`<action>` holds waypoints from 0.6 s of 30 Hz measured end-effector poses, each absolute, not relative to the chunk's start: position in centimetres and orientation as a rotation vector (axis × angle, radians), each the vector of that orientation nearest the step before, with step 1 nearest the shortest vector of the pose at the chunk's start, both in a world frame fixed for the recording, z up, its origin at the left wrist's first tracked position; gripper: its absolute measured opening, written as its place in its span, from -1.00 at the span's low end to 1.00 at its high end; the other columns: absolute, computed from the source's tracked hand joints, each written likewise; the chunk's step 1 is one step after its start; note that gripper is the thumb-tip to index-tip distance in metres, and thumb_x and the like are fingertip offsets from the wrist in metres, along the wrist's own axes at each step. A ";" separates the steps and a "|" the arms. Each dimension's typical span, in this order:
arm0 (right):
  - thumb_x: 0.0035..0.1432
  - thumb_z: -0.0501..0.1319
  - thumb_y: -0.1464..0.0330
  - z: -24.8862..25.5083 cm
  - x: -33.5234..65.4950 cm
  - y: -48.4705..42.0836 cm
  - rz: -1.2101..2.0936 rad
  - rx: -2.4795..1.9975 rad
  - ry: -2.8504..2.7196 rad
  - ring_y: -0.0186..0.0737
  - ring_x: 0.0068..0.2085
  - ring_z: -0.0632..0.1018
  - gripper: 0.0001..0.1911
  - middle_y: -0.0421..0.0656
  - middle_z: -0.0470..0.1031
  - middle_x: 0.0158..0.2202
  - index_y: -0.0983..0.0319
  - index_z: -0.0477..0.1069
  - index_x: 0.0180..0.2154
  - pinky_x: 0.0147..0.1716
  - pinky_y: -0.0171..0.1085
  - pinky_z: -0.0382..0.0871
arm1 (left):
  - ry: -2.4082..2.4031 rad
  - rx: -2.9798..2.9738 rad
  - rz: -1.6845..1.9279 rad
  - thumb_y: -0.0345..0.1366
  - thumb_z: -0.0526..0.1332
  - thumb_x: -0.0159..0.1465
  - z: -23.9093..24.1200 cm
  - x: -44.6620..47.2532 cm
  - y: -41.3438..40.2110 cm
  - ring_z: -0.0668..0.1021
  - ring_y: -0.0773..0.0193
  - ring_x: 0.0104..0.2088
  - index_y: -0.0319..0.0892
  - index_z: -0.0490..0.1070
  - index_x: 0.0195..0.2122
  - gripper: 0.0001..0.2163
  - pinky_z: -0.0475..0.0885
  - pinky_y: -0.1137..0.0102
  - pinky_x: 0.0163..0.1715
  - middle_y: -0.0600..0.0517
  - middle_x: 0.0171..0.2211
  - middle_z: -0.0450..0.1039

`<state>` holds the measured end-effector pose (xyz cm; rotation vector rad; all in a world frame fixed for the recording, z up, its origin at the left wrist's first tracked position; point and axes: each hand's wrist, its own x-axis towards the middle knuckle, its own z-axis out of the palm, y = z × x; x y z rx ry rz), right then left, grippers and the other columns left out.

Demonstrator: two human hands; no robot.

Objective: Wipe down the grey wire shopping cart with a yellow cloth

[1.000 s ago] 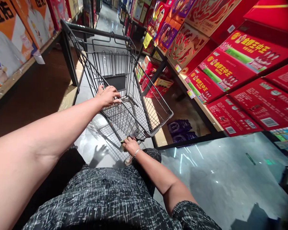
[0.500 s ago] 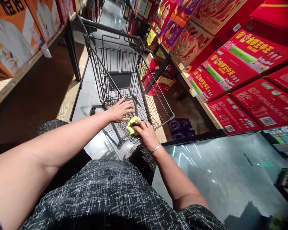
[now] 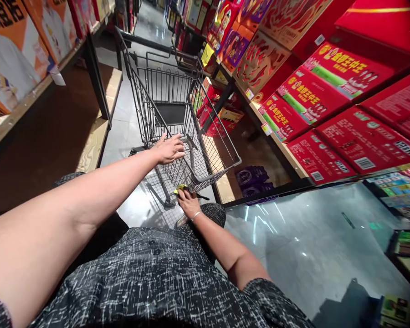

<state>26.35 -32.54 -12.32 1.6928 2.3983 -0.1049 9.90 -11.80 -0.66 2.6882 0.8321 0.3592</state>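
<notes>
A black wire shopping cart (image 3: 169, 114) stands in front of me. My left hand (image 3: 171, 149) rests on its near side rim, palm down, fingers stretched out. Lower down, my right hand (image 3: 189, 204) is closed around a yellow-green cloth (image 3: 181, 187) at the cart's near lower corner; the fingers hide most of the cloth. Something thin and black juts out to the right of that hand, and I cannot tell whether it belongs to the cart. A bracelet circles my right wrist.
Stacked red boxes (image 3: 331, 77) fill the shelf at right, with purple packs (image 3: 253, 177) low beneath it. Orange and white boxes (image 3: 17, 50) line the left shelf. Grey floor (image 3: 276, 246) runs along the lower right. Another display (image 3: 406, 246) stands at the far right.
My right hand has moved down and slightly left with the cloth, from the cart's near top edge to below it. My left hand has shifted slightly up and left along the rim.
</notes>
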 end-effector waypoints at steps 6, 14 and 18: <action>0.37 0.04 0.35 -10.7 24.3 -31.9 -0.121 1.504 2.479 -0.09 0.13 0.33 -0.73 -0.11 0.42 0.12 0.13 0.51 -0.10 0.02 -0.09 0.32 | 0.987 2.647 0.312 0.03 -0.07 0.41 -0.4 9.5 -10.6 -0.10 0.02 0.42 -0.11 0.43 -0.02 -0.58 -0.36 -0.26 0.27 -0.04 0.32 0.17; 0.38 0.07 0.31 -1.7 24.6 -30.2 0.420 1.905 2.868 -0.11 0.26 0.13 -0.69 -0.28 0.25 0.30 -0.06 0.45 0.06 0.17 -0.13 0.12 | 0.884 2.718 0.233 -0.04 -0.02 0.36 0.1 8.4 -13.0 0.04 -0.02 0.38 -0.09 0.48 -0.06 -0.63 -0.28 -0.18 0.30 0.00 0.26 0.27; 0.36 0.11 0.30 -2.1 25.4 -28.3 0.356 1.726 2.924 -0.16 0.21 0.20 -0.70 -0.31 0.31 0.26 -0.10 0.47 0.05 0.14 -0.16 0.13 | 0.735 2.732 0.319 -0.13 -0.11 0.39 -0.8 7.1 -13.3 0.23 0.13 0.29 -0.14 0.52 -0.15 -0.59 0.06 0.16 0.29 -0.05 0.04 0.46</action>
